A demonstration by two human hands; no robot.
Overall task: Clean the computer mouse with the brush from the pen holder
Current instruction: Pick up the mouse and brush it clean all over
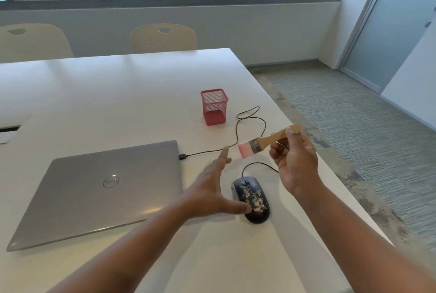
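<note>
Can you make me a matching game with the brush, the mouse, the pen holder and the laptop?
Things:
1. brush
2. mouse
3. pen holder
4. laptop

Descriptions:
A. red mesh, standing alone on the table
B. grey, lid shut, cable plugged in
C. held in the right hand, pink bristles
D. dark, speckled with pale bits, next to the left hand

Pairs: 1-C, 2-D, 3-A, 4-B

Around the mouse (251,198) the table (118,94) is free on the right; on the left the closed laptop (101,191) (quite near) and the cable (250,123) behind limit passage.
</note>
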